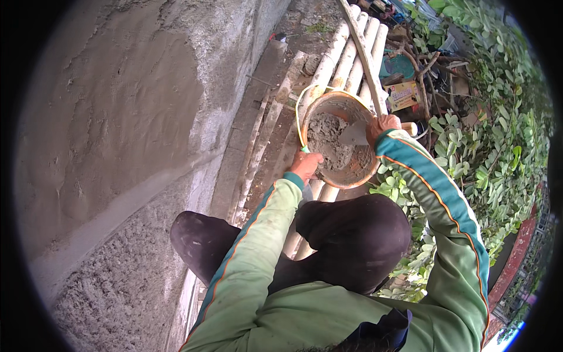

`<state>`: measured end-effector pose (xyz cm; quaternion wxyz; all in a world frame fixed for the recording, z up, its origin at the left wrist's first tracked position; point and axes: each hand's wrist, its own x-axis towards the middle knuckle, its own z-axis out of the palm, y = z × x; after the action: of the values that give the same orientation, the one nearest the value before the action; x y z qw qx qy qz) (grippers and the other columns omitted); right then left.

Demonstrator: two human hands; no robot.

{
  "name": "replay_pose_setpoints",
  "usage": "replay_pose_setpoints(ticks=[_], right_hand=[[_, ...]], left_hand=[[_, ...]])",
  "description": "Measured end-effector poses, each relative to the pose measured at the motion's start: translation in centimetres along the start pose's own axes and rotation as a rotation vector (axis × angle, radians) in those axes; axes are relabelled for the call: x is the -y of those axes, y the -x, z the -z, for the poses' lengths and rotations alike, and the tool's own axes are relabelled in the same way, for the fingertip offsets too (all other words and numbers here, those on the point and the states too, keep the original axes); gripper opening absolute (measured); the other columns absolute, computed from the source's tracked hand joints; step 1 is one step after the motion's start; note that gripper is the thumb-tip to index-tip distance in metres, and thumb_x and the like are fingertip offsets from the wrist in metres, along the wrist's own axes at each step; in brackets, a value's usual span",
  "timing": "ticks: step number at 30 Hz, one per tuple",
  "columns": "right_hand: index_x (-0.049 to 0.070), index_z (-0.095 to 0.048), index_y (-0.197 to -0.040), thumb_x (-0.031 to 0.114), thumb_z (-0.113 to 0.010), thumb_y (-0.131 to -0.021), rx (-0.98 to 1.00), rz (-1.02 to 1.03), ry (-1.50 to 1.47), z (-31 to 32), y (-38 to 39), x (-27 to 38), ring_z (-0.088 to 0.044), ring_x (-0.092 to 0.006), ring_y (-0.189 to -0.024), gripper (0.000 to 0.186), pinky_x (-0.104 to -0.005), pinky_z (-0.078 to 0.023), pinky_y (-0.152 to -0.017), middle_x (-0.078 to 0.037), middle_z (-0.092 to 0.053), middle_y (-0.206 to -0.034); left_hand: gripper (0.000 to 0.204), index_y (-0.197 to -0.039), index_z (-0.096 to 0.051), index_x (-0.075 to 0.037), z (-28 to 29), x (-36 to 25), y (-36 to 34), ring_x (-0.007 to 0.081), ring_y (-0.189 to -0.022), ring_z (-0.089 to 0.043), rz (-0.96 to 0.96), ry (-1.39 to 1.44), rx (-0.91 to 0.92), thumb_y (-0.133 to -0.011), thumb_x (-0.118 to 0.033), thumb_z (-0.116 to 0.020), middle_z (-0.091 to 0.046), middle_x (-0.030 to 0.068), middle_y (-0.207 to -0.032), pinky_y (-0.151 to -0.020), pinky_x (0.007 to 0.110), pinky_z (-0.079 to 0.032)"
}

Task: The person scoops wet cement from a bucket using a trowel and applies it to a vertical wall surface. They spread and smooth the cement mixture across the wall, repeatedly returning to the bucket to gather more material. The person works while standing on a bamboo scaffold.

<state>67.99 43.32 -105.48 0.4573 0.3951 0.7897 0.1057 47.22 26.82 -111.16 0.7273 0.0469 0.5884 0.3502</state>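
Head view: left hand (307, 166) grips bucket (340, 104) rim at 8 o'clock; mortar (326, 142) sits inside, 1 o'clock from that hand, the nearer one; trowel (353, 134) axis runs 3-to-9 o'clock, blade toward mortar, handle gripped in right hand (383, 127).

Mortar (325, 136) in bucket (342, 105) (wall (126, 111) left, foliage (498, 105) right).

We see a rough grey wall (129, 111) beside pale poles (349, 54) in daylight, green foliage (498, 123) opposite, and, apparently, a reddish ledge (514, 258) beyond.
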Motion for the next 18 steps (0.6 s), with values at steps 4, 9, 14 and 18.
replay_pose_setpoints(ticks=[4, 9, 14, 18], right_hand=[[0.017, -0.079, -0.088, 0.026, -0.07, -0.085, -0.053, 0.057, 0.143, 2.1, 0.6, -0.6, -0.075, -0.0268, -0.081, 0.013, -0.0413, -0.054, -0.06, -0.007, -0.077, -0.091], [0.017, -0.08, -0.094, 0.026, -0.074, -0.076, 0.259, 0.193, -0.248, -1.4, 5.4, 2.1, -0.076, -0.0324, -0.091, 0.021, -0.0451, -0.061, -0.077, -0.012, -0.078, -0.094], [0.008, -0.078, -0.107, 0.035, -0.066, -0.089, 0.423, -0.059, -0.581, -1.6, 9.9, 4.5, -0.072, -0.035, -0.106, 0.035, -0.0468, -0.057, -0.092, -0.018, -0.076, -0.11], [0.003, -0.072, -0.104, 0.031, -0.06, -0.102, 0.156, 0.407, -1.046, -8.2, 11.2, 7.9, -0.07, -0.0287, -0.078, 0.03, -0.0409, -0.057, -0.07, -0.011, -0.066, -0.081]], left_hand=[[0.053, -0.121, -0.057, 0.004, 0.4, 4.4, -3.0, 0.028, -0.095, -0.065, -0.147, -0.111, -0.002, -0.073, -0.014, -0.072, -0.064, 0.0148, -0.104, -0.077, 0.043, -0.056], [0.059, -0.123, -0.054, 0.007, 3.1, 7.6, -0.1, 0.0261, -0.092, -0.062, -0.303, -0.277, 0.018, -0.074, -0.019, -0.073, -0.064, 0.0157, -0.103, -0.082, 0.038, -0.053], [0.042, -0.107, -0.062, 0.004, 4.0, 5.4, 0.8, 0.0244, -0.076, -0.06, -0.274, -0.31, 0.114, -0.074, -0.021, -0.072, -0.065, 0.0128, -0.085, -0.074, 0.04, -0.052], [0.036, -0.1, -0.063, 0.003, 3.8, 4.6, 0.6, 0.022, -0.072, -0.058, -0.249, -0.372, 0.168, -0.075, -0.021, -0.072, -0.064, 0.01, -0.08, -0.07, 0.04, -0.051]])
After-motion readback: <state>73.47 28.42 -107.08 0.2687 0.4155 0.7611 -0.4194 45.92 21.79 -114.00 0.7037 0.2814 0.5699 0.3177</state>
